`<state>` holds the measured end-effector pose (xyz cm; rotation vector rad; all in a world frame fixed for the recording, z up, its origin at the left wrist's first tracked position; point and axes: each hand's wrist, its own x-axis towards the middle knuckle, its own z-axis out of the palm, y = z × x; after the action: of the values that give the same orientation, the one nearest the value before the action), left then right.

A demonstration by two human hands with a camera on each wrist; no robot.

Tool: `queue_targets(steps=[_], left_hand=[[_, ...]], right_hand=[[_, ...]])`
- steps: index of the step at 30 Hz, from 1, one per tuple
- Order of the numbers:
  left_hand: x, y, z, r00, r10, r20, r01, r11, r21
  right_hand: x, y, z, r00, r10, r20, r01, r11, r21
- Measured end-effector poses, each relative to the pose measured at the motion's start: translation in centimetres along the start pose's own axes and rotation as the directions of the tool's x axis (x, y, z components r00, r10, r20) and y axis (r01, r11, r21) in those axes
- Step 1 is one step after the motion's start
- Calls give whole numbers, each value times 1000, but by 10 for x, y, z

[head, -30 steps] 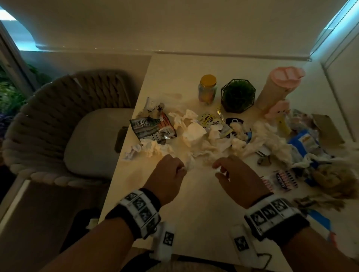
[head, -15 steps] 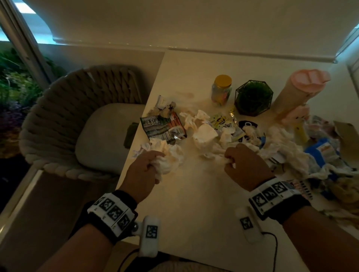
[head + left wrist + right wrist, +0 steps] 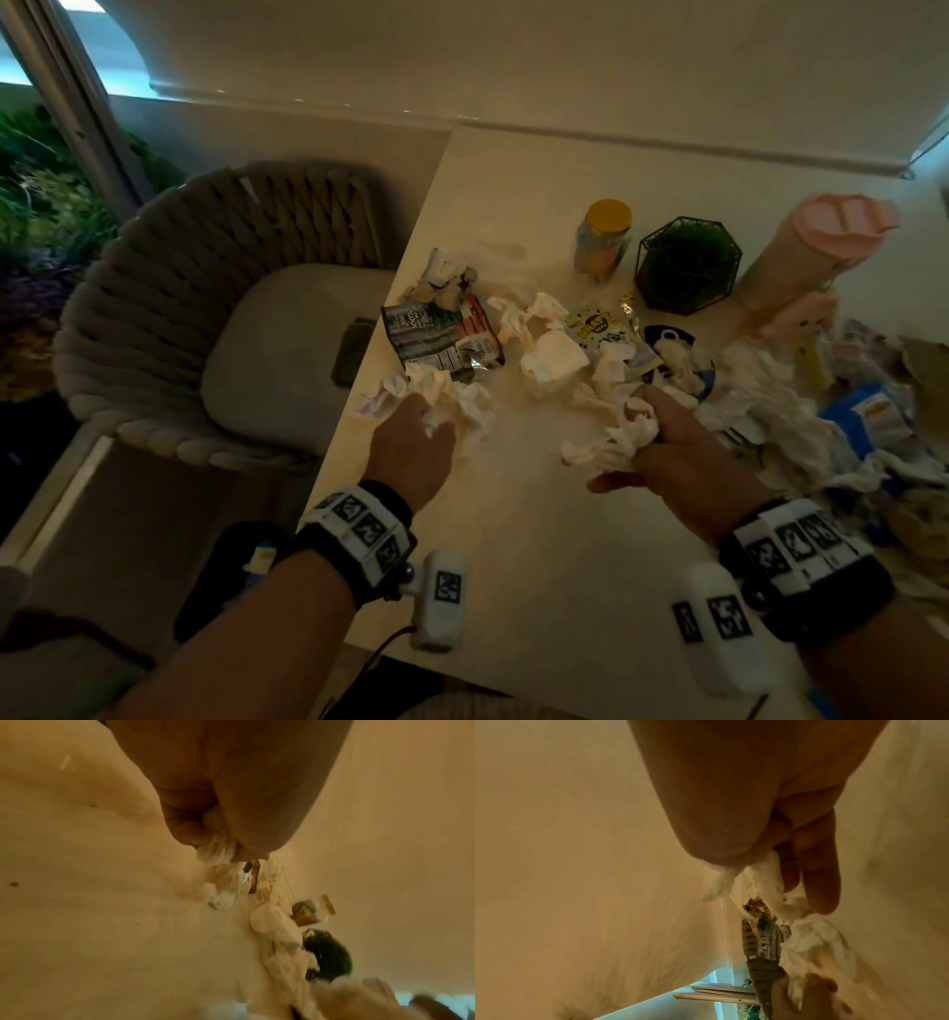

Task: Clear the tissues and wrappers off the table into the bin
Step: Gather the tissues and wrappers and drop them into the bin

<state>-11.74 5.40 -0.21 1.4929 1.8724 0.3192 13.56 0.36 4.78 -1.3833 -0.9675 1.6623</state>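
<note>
Crumpled white tissues and wrappers litter the cream table (image 3: 513, 539). My left hand (image 3: 418, 437) grips a wad of tissues (image 3: 452, 401) near the table's left edge; the left wrist view shows the wad of tissues (image 3: 216, 852) squeezed between curled fingers. My right hand (image 3: 662, 442) grips another tissue bunch (image 3: 611, 442), which also shows in the right wrist view as a tissue bunch (image 3: 757, 880) under the fingers (image 3: 818, 872). A dark snack wrapper (image 3: 436, 334) and a loose tissue ball (image 3: 552, 360) lie just beyond the hands. No bin is in view.
A yellow-lidded jar (image 3: 603, 239), a potted plant in a wire frame (image 3: 685, 264) and a pink-lidded tumbler (image 3: 811, 252) stand at the back. More wrappers and a blue packet (image 3: 868, 416) crowd the right side. A woven chair (image 3: 205, 318) stands beside the table's left edge.
Both hands went from hovering over the table to reaching into the litter; each has closed on a bunch of tissues and the right has pulled its bunch back toward me.
</note>
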Motion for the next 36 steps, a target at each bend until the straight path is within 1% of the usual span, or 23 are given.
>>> queue_targets(steps=[2, 4, 6, 7, 10, 11, 13, 15, 16, 19, 21, 22, 23, 24, 25, 27, 28, 30, 32, 33, 34, 36], left_hand=[[3, 3, 8, 997, 72, 22, -72, 997, -4], [9, 2, 19, 984, 152, 89, -159, 984, 76], [13, 5, 27, 978, 146, 151, -170, 972, 160], [14, 7, 30, 977, 131, 167, -161, 970, 182], [16, 9, 36, 979, 98, 176, -134, 970, 203], [16, 8, 37, 977, 108, 184, -148, 964, 219], [18, 5, 38, 964, 151, 219, -206, 945, 253], [12, 6, 35, 947, 211, 244, -267, 937, 226], [9, 7, 31, 941, 228, 250, -280, 939, 199], [-2, 5, 17, 922, 276, 272, -309, 947, 86], [-7, -2, 5, 910, 333, 246, -344, 939, 6], [-8, -7, -3, 914, 339, 220, -344, 939, -21], [-9, -13, -11, 924, 333, 188, -332, 943, -39], [-8, -19, -19, 935, 314, 164, -310, 950, -46], [-6, -25, -27, 943, 300, 142, -295, 954, -51], [1, -37, -43, 957, 269, 109, -264, 963, -52], [6, -43, -51, 966, 239, 99, -235, 970, -55], [14, -50, -64, 986, 151, 70, -144, 984, -100], [21, -56, -74, 995, 99, 22, -94, 984, -151], [25, -57, -78, 996, 90, 0, -88, 984, -156], [29, -59, -81, 996, 91, -11, -91, 986, -138], [38, -59, -83, 996, 85, 13, -84, 993, -80]], right_hand=[[-1, 4, 3, 998, 24, 55, -28, 997, 67], [0, 6, 6, 993, 82, 81, -90, 991, 103], [1, 9, 9, 984, 152, 96, -161, 983, 92], [2, 10, 11, 982, 170, 78, -174, 983, 54], [6, 12, 16, 993, 111, -30, -113, 988, -100], [8, 13, 18, 995, 89, -47, -94, 987, -128], [11, 14, 20, 994, 86, -66, -93, 989, -117], [15, 15, 22, 993, 93, -66, -99, 990, -97], [18, 13, 24, 993, 83, -85, -93, 987, -128], [28, 7, 30, 992, 22, -126, -61, 948, -311], [36, 6, 36, 993, -9, -121, -38, 924, -381], [39, 5, 39, 994, -35, -107, -17, 893, -450], [42, 4, 43, 994, -58, -88, 0, 836, -548], [45, 3, 46, 996, -67, -55, 17, 775, -632], [49, 2, 50, 999, -49, -20, 23, 735, -678], [60, -2, 59, 999, -7, 43, 35, 731, -682], [68, -3, 66, 998, -5, 61, 45, 734, -677], [83, -4, 83, 997, -48, 64, 79, 691, -719], [101, 0, 104, 989, -129, 72, 135, 599, -789], [110, 3, 114, 986, -146, 86, 153, 548, -822], [119, 7, 124, 981, -156, 116, 180, 499, -848], [133, 17, 139, 975, -128, 181, 218, 410, -885]])
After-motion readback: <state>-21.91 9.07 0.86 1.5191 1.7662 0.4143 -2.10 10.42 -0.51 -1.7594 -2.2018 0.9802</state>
